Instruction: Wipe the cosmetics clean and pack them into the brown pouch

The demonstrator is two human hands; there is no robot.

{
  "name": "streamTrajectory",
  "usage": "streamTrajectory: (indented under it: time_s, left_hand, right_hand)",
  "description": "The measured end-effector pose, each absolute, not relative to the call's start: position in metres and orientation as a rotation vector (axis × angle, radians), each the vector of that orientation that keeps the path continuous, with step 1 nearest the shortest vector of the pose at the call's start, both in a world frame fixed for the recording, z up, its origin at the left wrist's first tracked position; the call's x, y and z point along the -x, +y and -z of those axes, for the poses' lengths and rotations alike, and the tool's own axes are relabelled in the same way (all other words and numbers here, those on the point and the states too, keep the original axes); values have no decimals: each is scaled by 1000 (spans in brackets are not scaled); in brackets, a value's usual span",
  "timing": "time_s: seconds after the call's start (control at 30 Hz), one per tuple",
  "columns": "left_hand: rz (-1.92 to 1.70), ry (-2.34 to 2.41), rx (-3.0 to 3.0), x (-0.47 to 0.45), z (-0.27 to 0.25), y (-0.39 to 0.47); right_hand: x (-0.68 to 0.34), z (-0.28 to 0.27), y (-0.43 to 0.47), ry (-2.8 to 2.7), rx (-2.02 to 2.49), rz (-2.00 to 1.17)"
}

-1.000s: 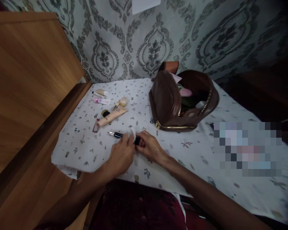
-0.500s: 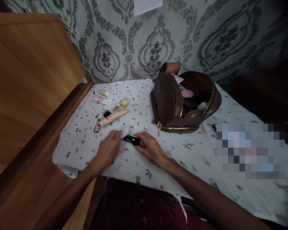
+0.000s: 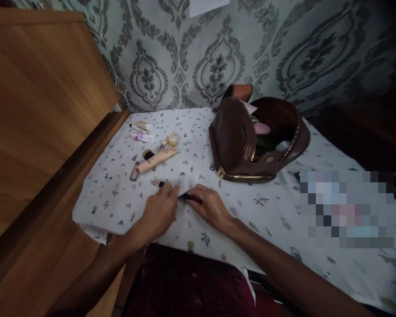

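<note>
My right hand (image 3: 209, 203) is closed round a dark, slim black tube (image 3: 186, 196), held just above the cloth. Close to its left is my left hand (image 3: 161, 209), fingers bent together near a blurred whitish piece (image 3: 182, 190) between the hands; its kind cannot be made out. A small stick with a black part and a pale end (image 3: 157, 182) shows past the left fingers; whether it is held or lying there is unclear. Beyond lie a beige squeeze tube (image 3: 158, 159), a small pinkish bottle (image 3: 135, 171) and a round dark-topped pot (image 3: 148, 154).
A brown leather bag (image 3: 232, 141) stands unzipped at centre right with items inside. Several small cosmetics, including a pink-and-white tube (image 3: 142, 138) and a round gold-toned jar (image 3: 173, 140), lie at the back left. A wooden panel (image 3: 46, 66) borders the left side. A blurred-out patch covers the right.
My left hand has shifted right, closer to my right hand. The black tube is now more covered by the right fingers, and the stick shows more clearly. The view has moved slightly.
</note>
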State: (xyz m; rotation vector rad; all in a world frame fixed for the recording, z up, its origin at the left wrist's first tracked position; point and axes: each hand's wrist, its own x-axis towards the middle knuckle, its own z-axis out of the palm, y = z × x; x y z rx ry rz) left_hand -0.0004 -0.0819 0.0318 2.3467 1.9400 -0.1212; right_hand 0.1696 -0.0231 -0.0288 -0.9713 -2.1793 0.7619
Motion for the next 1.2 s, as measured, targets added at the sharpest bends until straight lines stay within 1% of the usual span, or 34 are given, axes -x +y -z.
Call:
streamTrajectory:
  time_s: [0.07, 0.2, 0.47, 0.6, 0.8, 0.97, 1.2]
  left_hand:
    - [108, 1852, -2390, -14, -30, -88]
    - [140, 1830, -2373, -22, -31, -92]
    - [230, 2142, -2240, 32, -37, -81]
    - [253, 2202, -2189, 48, -32, -84]
    - [268, 2214, -2141, 52, -36, -87]
    - [288, 2127, -2202, 29, -39, -92]
    - [229, 1800, -2425, -20, -31, -107]
  right_hand:
    - [-171, 30, -23, -2204, 999, -710]
    - [-173, 30, -23, -2213, 1038, -650]
    - [-174, 31, -24, -2253, 902, -705]
    - [-174, 27, -25, -2335, 802, -730]
    - [-172, 23, -28, -2401, 940, -610]
    - [-170, 27, -28, -2409, 1062, -624]
    - [-171, 36, -29, -2337, 1036, -690]
